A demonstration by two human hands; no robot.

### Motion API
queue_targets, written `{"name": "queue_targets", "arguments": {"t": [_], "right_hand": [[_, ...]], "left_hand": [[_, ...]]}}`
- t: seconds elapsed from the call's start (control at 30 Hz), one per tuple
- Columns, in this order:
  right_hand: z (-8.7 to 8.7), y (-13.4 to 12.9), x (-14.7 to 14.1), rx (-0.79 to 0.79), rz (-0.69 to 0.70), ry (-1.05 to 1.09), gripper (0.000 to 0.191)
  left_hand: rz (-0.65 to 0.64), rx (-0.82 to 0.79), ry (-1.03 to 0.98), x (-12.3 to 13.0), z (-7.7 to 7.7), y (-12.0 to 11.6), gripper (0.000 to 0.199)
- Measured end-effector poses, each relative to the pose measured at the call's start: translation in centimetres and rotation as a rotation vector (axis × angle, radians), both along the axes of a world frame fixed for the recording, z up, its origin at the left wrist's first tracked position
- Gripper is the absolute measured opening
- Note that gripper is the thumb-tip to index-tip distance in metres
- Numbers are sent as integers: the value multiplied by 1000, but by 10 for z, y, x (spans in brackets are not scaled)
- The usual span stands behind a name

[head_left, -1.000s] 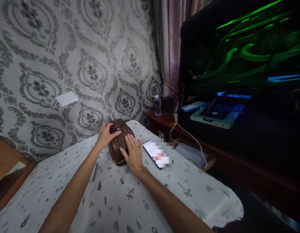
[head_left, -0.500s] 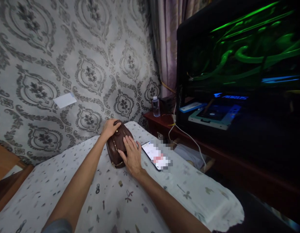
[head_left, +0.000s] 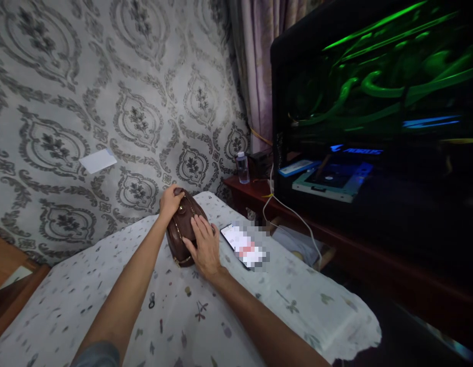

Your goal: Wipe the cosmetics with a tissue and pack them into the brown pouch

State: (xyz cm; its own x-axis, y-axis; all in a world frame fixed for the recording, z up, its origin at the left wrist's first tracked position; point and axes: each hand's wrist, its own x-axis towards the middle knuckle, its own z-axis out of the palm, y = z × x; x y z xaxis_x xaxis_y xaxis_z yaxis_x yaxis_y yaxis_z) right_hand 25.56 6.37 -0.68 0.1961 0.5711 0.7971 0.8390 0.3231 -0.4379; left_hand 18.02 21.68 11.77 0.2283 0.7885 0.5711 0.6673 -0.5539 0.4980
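A brown leather bag (head_left: 184, 224) with gold zippers lies on the patterned bed cover (head_left: 175, 316), close to the wall. At its top end my left hand (head_left: 170, 201) grips it, with the fingers wrapped round the far edge. My right hand (head_left: 204, 247) rests on the bag's right side with its fingers spread and the thumb on the bag's front. A phone (head_left: 240, 245) with a lit screen lies on the cover to the right of my right hand.
At the right stands a dark computer case (head_left: 374, 229) with green lighting, on a red-brown table (head_left: 236, 184). A clear bottle (head_left: 243, 168) and a white cable (head_left: 297, 216) are beside it. A white card (head_left: 97, 161) is on the wall; wooden furniture (head_left: 14, 265) is at left.
The whole view has shifted slightly, so things appear a little further left. Both hands stay on the bag; my left-hand fingers have moved slightly along its top end.
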Motion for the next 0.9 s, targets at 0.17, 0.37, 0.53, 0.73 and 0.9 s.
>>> {"name": "queue_targets", "arguments": {"t": [0.17, 0.37, 0.53, 0.73, 0.9], "right_hand": [[0, 1, 0, 16, 5, 11, 50], [2, 0, 1, 6, 10, 7, 51], [3, 0, 1, -3, 12, 6, 52], [1, 3, 1, 10, -2, 0, 52], [1, 2, 1, 4, -11, -6, 51]], "left_hand": [[-1, -12, -61, -1, -2, 1, 11], [-52, -6, -111, -1, 0, -6, 15], [-144, -13, -115, -4, 4, -17, 16], [-212, -44, -90, -6, 7, -23, 17], [-204, -70, -58, -23, 11, -17, 15]]}}
